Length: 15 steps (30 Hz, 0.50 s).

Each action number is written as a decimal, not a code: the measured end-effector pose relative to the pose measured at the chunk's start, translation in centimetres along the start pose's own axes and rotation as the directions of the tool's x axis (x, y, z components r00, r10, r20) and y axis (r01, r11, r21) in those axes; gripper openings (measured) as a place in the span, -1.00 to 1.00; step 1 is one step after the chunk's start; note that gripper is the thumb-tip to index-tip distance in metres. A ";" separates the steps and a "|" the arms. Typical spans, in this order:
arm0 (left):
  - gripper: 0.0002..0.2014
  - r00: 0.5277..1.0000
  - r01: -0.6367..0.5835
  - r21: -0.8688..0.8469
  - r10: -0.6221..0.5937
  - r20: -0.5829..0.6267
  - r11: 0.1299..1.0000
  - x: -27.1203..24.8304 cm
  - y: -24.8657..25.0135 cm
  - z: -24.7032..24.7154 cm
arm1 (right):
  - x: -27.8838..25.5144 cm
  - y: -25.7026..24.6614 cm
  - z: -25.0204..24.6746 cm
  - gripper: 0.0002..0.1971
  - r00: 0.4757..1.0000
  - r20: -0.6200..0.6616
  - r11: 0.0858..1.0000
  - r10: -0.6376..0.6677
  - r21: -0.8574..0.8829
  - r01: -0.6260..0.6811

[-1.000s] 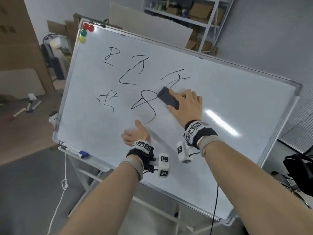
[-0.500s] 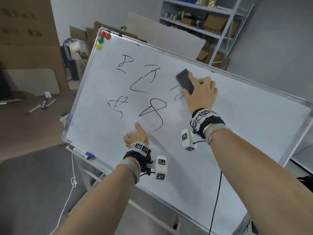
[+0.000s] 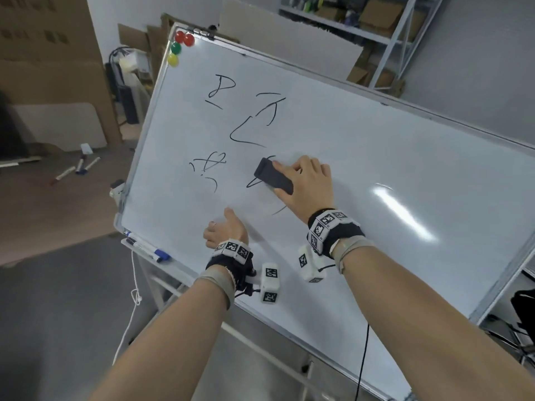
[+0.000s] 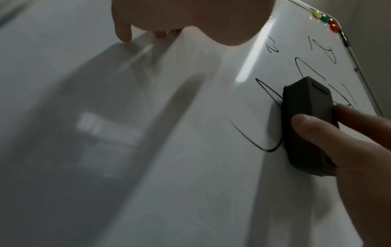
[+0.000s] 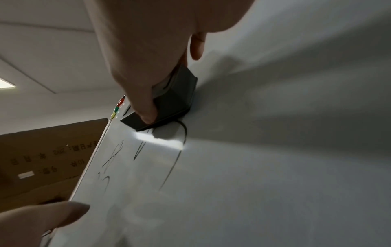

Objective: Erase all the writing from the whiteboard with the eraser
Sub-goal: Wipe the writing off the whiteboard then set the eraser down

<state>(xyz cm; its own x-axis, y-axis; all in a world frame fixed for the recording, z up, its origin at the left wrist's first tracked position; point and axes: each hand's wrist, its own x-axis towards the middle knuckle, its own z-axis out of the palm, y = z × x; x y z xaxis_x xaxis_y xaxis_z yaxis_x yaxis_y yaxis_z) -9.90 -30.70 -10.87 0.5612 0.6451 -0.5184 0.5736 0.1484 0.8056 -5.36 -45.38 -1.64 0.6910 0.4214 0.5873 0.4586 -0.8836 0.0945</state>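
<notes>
Right hand (image 3: 307, 183) gripping eraser (image 3: 273, 176) flat on whiteboard (image 3: 376, 157); wrist-view thumb contact, seemingly.

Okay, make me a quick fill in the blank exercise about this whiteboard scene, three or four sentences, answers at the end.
1. The black eraser is gripped by the person's ____ hand.
2. The left hand holds ____ and rests against the whiteboard.
3. In the board's top corner, below two red magnets and a green magnet, sits a ____ magnet.
4. A marker with a ____ cap lies on the tray at the board's lower edge.

Missing words: right; nothing; yellow; blue
</notes>
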 end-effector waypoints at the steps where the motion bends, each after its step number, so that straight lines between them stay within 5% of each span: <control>1: -0.23 1.000 -0.006 0.005 0.006 0.001 1.000 -0.1 0.0 0.0 | 0.3 0.5 -0.6 -0.44 0.999 -0.022 0.999 0.039 -0.009 -0.039; 4: -0.22 1.000 -0.011 -0.027 0.011 0.005 1.000 -0.5 0.4 0.0 | 2.0 2.6 -2.7 -0.42 0.970 -0.118 0.976 0.212 -0.026 -0.216; 9: -0.32 0.995 -0.050 -0.071 0.056 0.084 0.996 0.5 -0.3 -0.7 | 2.6 2.6 -2.9 -0.43 0.964 -0.106 0.969 0.243 -0.018 -0.246; 15: -0.45 0.984 -0.161 -0.250 0.176 0.037 0.955 1.9 -3.4 -0.9 | -3.7 -1.3 2.2 -0.44 0.999 0.009 0.999 -0.054 -0.011 0.054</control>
<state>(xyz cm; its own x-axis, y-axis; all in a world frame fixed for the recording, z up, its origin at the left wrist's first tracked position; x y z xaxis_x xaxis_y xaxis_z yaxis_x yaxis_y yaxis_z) -11.35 -29.29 -14.30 0.6750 0.6331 -0.3790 0.3078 0.2252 0.9244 -7.30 -45.32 -5.65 0.6704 0.4699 0.5743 0.4889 -0.8619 0.1346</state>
